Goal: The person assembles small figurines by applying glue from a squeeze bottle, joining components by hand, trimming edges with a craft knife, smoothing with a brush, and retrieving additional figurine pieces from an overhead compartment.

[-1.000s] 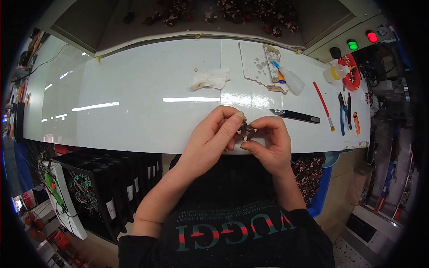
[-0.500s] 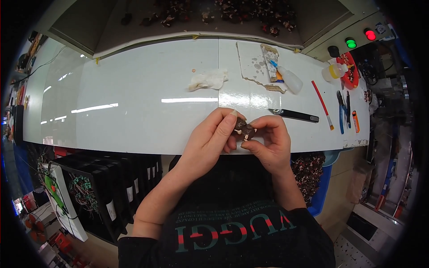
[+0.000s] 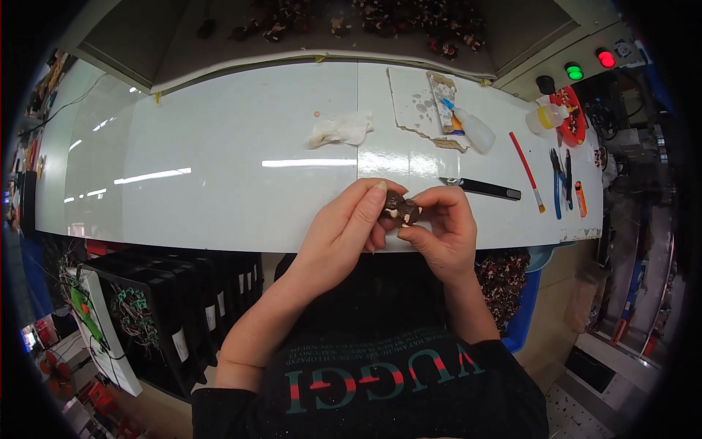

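Observation:
Just above the table's front edge I hold a small dark brown figurine-like piece [image 3: 395,207] with cream and pinkish bits. My left hand [image 3: 342,228] is closed around its left side, thumb on top. From the right, my right hand [image 3: 450,233] pinches the piece between thumb and forefinger, its other fingers curled. The finger ends partly cover the piece, so its exact shape cannot be made out. A black-handled utility knife [image 3: 482,189] lies on the white table [image 3: 212,146] beyond my right hand. Past my left hand is a crumpled white cloth or tissue [image 3: 344,129].
To the right lie a red-handled brush [image 3: 523,162], blue-handled pliers [image 3: 558,186] and an orange tube-like item [image 3: 580,199]. Squeeze bottles [image 3: 475,132] stand or lie farther back. Several similar brown pieces [image 3: 431,22] fill the booth behind; more sit in a blue bin [image 3: 521,314] below right.
The brown piece has turned slightly between my fingers, showing more of its cream bits. Both hands stay in nearly the same place, still gripping it.

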`<state>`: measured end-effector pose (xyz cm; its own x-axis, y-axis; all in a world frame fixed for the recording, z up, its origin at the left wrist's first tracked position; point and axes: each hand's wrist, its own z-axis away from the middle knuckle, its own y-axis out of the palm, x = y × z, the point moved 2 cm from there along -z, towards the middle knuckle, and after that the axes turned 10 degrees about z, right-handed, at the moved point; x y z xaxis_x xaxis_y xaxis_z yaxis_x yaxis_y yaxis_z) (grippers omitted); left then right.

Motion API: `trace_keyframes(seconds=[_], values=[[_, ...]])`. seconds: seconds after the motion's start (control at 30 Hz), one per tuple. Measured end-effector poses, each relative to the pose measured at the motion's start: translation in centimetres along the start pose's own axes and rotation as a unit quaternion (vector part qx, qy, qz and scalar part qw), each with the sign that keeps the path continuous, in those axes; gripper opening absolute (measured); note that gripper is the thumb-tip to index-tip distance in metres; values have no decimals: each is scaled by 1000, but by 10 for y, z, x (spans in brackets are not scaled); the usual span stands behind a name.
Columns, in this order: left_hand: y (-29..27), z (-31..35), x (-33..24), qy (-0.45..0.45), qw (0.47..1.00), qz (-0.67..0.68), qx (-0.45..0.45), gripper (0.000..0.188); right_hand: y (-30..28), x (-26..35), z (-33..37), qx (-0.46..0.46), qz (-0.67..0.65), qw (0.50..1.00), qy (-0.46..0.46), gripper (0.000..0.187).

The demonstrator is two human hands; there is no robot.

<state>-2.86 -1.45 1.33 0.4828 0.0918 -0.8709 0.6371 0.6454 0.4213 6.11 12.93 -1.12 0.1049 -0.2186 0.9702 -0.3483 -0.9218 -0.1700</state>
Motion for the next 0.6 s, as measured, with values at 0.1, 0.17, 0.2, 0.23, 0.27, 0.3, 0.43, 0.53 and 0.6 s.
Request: trace_keyframes(seconds=[0.1,0.17,0.2,0.23,0.27,0.3,0.43,0.53,0.6], values=[[-1,0,0,-5,1000,3,-1,35,1,2,0,-6,-8,1000,-1,43],[-1,-1,0,-11,1000,4,-3,34,1,2,0,-8,-22,1000,-6,42],[-1,0,0,-11,1000,4,-4,34,1,2,0,-7,-23,1000,-5,42],[-1,-1,0,-10,1000,-3,-4,35,1,1,0,-6,-23,1000,-4,43],[-1,-1,-1,-9,1000,-9,-4,37,1,1,0,-5,-24,1000,-2,43],[0,-1,-1,-9,1000,-8,-4,37,1,1,0,-4,-24,1000,-2,43],[-2,-1,-1,-13,1000,0,-1,34,1,0,0,-8,-30,1000,0,43],[2,1,-2,-5,1000,14,-7,29,1,0,0,-13,-37,999,1,43],[7,3,-2,8,1000,19,-16,29,1,-2,1,-15,-39,999,1,43]])
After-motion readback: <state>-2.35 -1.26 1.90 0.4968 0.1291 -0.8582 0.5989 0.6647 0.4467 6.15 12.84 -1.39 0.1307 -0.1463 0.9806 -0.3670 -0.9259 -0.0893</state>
